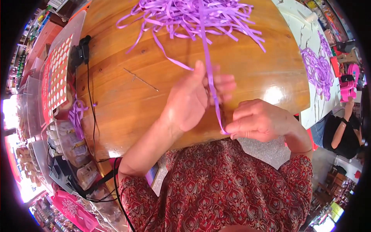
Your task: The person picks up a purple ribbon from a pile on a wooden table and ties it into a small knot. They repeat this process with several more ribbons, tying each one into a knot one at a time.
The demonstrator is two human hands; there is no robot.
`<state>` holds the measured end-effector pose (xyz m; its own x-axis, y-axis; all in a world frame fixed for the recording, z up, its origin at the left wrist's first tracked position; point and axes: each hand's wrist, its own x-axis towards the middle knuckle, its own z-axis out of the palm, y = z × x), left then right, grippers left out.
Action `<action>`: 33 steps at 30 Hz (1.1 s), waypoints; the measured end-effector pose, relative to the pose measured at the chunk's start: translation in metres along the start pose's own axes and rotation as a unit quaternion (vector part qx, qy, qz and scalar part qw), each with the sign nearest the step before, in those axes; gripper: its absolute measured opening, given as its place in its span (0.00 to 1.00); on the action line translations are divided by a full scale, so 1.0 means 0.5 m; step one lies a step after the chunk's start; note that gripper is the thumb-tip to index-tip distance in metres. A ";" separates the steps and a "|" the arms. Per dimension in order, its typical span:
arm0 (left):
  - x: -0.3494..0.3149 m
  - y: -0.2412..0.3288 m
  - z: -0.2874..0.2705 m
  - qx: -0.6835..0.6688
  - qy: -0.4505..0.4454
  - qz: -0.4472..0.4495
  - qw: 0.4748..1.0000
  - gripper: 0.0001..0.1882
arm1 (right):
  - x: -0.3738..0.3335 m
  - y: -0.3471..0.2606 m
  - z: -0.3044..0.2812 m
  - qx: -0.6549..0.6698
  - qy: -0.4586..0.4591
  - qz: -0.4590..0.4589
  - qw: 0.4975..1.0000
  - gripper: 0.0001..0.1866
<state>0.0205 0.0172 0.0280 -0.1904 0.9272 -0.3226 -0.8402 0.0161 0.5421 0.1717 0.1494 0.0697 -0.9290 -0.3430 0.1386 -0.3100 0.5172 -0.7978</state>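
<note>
A long purple ribbon (206, 52) runs down from a tangled pile of purple ribbons (185, 19) at the far side of the wooden table (127, 104). My right hand (262, 120), near the table's front edge, is closed in a pinch on the ribbon's near end. My left hand (188, 98) is beside the strand, thumb up and fingers stretched out, slightly blurred. The ribbon passes between its thumb and fingers without being gripped. Left of that hand lies a thin metal rod (141, 80), like a needle or hook.
At the left edge are a black cable (91, 104), a red card with white dots (60, 73) and a small purple ribbon bundle (78, 116). A white marbled table (309, 116) on the right bears more purple ribbon (319, 71). Another person (342, 135) is at far right.
</note>
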 end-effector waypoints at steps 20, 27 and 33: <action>-0.052 0.070 -0.117 0.172 0.103 0.280 0.939 0.12 | -0.233 0.110 -0.051 0.030 0.322 0.321 0.890 0.07; -0.030 0.010 -0.040 0.656 0.186 0.502 0.533 0.23 | -0.126 0.078 -0.018 -0.105 0.228 0.176 0.952 0.10; 0.023 -0.082 0.063 0.439 -0.011 0.250 0.863 0.15 | -0.089 0.012 -0.015 -0.177 0.210 0.105 0.956 0.13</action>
<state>0.0687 0.0389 0.0267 -0.4001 0.9069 0.1320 0.0548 -0.1201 0.9913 0.2095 0.1737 0.0634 -0.9544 0.1040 0.2800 -0.0877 0.7985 -0.5956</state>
